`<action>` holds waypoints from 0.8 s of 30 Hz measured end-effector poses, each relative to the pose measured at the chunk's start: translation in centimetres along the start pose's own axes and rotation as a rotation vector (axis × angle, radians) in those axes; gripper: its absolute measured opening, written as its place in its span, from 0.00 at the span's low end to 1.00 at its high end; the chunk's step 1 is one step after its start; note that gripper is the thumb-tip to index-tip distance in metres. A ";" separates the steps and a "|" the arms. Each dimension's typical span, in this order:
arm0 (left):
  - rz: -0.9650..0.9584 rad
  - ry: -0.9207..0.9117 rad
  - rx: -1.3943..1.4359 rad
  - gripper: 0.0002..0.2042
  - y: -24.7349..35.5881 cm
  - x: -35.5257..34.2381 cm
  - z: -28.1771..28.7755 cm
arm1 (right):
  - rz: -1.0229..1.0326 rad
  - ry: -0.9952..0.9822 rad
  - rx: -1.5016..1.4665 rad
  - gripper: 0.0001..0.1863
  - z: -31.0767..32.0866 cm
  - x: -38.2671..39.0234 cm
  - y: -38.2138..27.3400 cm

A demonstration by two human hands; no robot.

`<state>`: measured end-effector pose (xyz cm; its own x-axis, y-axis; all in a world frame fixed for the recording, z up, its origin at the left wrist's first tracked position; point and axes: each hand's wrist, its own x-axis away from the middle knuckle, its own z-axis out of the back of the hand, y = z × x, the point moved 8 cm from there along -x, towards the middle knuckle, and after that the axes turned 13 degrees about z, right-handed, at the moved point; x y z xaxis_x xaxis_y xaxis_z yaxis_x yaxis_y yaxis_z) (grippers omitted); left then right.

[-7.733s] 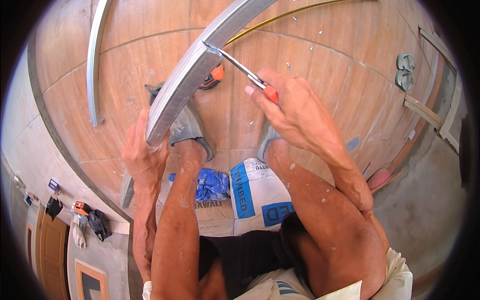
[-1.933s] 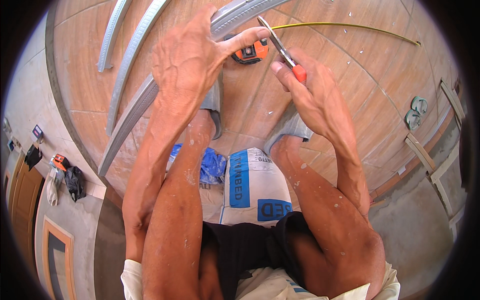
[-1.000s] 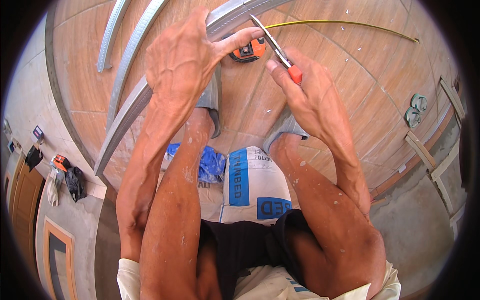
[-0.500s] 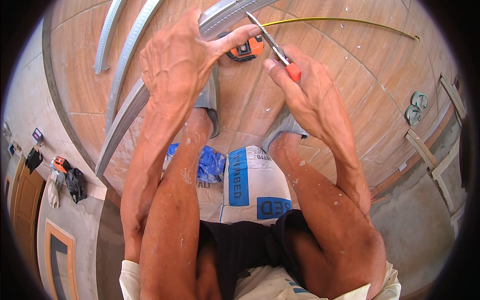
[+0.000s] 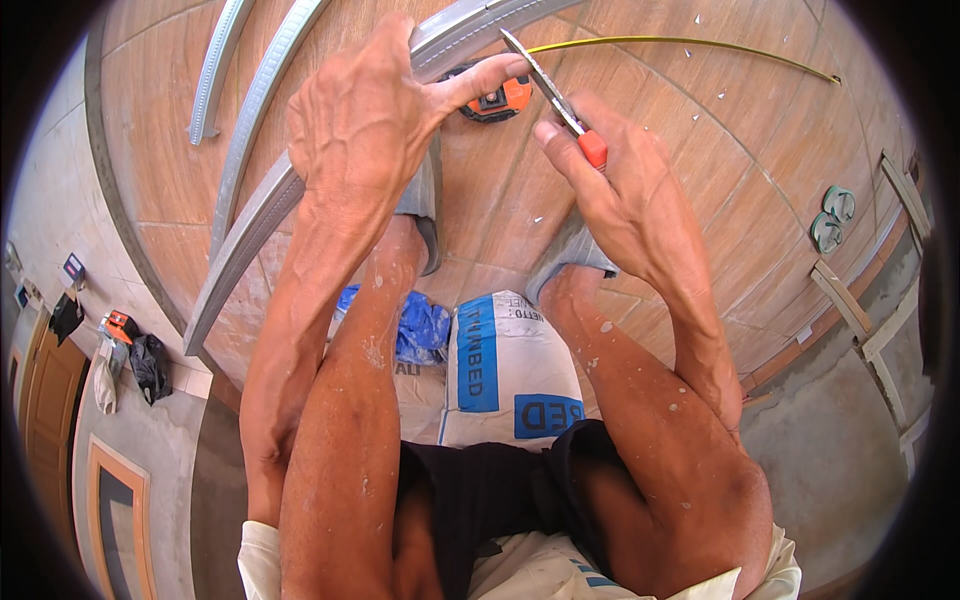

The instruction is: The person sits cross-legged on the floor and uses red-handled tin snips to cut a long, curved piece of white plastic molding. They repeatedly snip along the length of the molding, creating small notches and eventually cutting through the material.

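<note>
My left hand (image 5: 365,125) is wrapped round a long grey metal channel (image 5: 245,248), which slants from the lower left to the top. Its thumb points right, close beside the blades held in my other hand. Gripped in my right hand (image 5: 635,180) are metal snips (image 5: 548,88) with a red handle, their tip up near the channel's edge. I cannot tell whether the blades touch the metal. On the floor behind my left thumb lies an orange and black tape measure (image 5: 503,100), partly hidden, with its yellow tape (image 5: 680,41) pulled out to the right.
Two more metal channels (image 5: 262,95) lie at the upper left. Between my legs are a white and blue sack (image 5: 515,365) and blue plastic (image 5: 422,328). Small metal scraps dot the tiled floor (image 5: 740,240). Sandals (image 5: 828,230) and wooden strips (image 5: 842,298) are at the right.
Both hands have shifted very slightly to the right, with the channel and the snips moving along. The grips look the same, and the tape measure stays on the floor.
</note>
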<state>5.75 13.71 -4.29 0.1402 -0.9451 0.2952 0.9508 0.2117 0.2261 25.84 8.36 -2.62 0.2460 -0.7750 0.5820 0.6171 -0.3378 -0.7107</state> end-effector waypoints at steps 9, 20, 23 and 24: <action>-0.124 0.115 -0.059 0.46 0.8 0.3 0.7 | 0.025 0.016 -0.028 0.23 0.2 0.0 -0.1; 0.001 0.056 -0.105 0.46 1.0 0.5 0.6 | -0.002 0.027 -0.030 0.23 0.5 0.7 0.0; 0.006 0.070 -0.088 0.46 0.4 0.6 0.7 | 0.019 0.026 -0.046 0.23 0.3 0.6 -0.3; 0.007 0.062 -0.069 0.46 0.5 0.6 0.4 | 0.016 0.031 -0.049 0.23 0.4 0.7 -0.3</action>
<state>6.21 13.36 -3.65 0.1613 -0.9579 0.2376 0.9662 0.2023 0.1595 26.10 8.08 -1.85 0.2316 -0.7964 0.5587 0.5756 -0.3508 -0.7386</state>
